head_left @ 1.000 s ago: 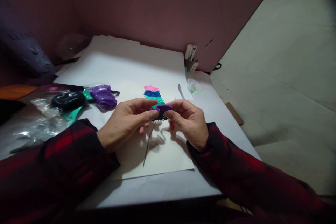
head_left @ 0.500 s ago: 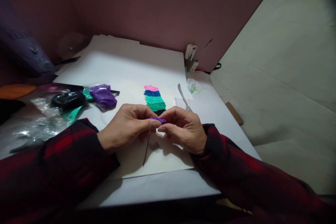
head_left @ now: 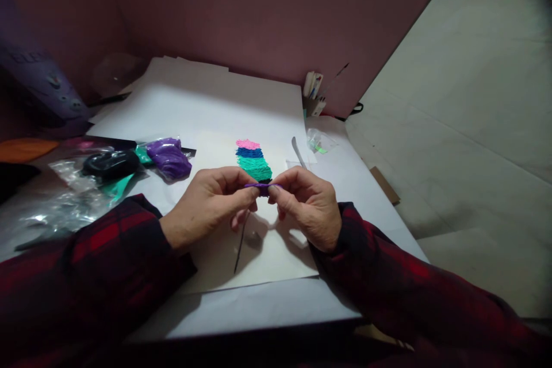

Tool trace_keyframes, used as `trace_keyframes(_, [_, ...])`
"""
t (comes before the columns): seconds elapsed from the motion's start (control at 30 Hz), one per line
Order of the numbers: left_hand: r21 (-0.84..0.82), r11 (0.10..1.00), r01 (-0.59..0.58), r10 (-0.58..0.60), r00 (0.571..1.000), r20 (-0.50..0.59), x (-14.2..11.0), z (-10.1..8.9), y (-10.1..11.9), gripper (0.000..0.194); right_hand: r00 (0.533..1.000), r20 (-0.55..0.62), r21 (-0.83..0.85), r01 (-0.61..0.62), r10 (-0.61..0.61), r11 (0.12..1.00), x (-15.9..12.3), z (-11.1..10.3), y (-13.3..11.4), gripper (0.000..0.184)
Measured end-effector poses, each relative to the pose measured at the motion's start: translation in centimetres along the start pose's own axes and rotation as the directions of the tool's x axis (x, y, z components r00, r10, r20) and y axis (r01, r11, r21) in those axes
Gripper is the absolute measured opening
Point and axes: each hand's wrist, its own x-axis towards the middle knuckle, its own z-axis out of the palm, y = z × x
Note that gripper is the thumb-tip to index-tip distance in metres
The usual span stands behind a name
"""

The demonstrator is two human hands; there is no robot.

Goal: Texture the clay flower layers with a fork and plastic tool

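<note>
My left hand [head_left: 215, 201] and my right hand [head_left: 304, 204] both pinch a small strip of purple modelling clay [head_left: 263, 190], one at each end, just above the paper. The strip is pulled thin along its top edge. Directly beyond my fingers, bands of clay [head_left: 254, 167] in pink, blue and green lie on a white sheet [head_left: 267, 267]; a black band shows at their near end, partly covered by my hands. A thin dark stick [head_left: 240, 250] lies beneath my left hand, its upper end hidden.
Plastic-wrapped purple clay [head_left: 170, 160] and black clay [head_left: 111, 165] lie to the left among crumpled bags. A metal blade tool [head_left: 297, 149], partly behind my right hand, and a small clear bag [head_left: 319, 141] are on the right. Small boxes [head_left: 313, 85] stand by the wall.
The purple clay has gone from a bunched piece to a wider, thinner strip. My hands have moved slightly up and apart, and my right hand now covers more of the blade tool.
</note>
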Motion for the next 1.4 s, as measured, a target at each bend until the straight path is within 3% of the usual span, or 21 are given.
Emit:
trace_keyframes(0.17, [-0.089,0.995,-0.033,0.014,0.978,-0.209,0.4,-0.3,-0.3,0.011,0.978,-0.205,0.080,-0.034,0.049,0.996,0.6,-0.2,0.5,0.014])
trace_keyframes(0.27, [-0.117,0.990,-0.077,0.044,0.964,-0.263,0.4,-0.5,-0.4,0.010,0.965,-0.242,0.123,-0.078,0.106,0.989,0.9,-0.4,1.0,0.016])
trace_keyframes(0.47, [-0.059,0.998,-0.020,0.011,0.988,-0.153,0.2,-0.2,-0.2,0.034,0.988,-0.073,0.137,-0.127,0.138,0.982,0.8,-0.2,1.0,0.021])
trace_keyframes(0.57, [-0.049,0.998,-0.026,0.021,0.996,-0.089,0.2,-0.1,-0.2,0.034,0.994,-0.003,0.134,-0.103,0.105,0.986,0.5,0.0,0.7,0.019])
trace_keyframes(0.83, [-0.034,0.998,0.046,-0.045,0.999,0.029,0.2,-0.2,-0.6,0.020,0.998,0.055,0.081,-0.014,0.009,0.997,0.0,0.0,0.8,0.008])
trace_keyframes(1.23, [0.044,0.999,0.010,-0.010,1.000,0.008,0.1,-0.1,-0.5,0.015,0.996,0.064,-0.053,0.063,-0.059,0.997,-0.4,-0.1,0.7,0.026])
trace_keyframes(1.4, [0.057,0.998,0.001,-0.003,0.999,0.033,0.2,-0.1,-0.5,0.016,0.991,0.046,-0.171,0.132,-0.126,0.976,-0.4,-0.1,0.7,0.015])
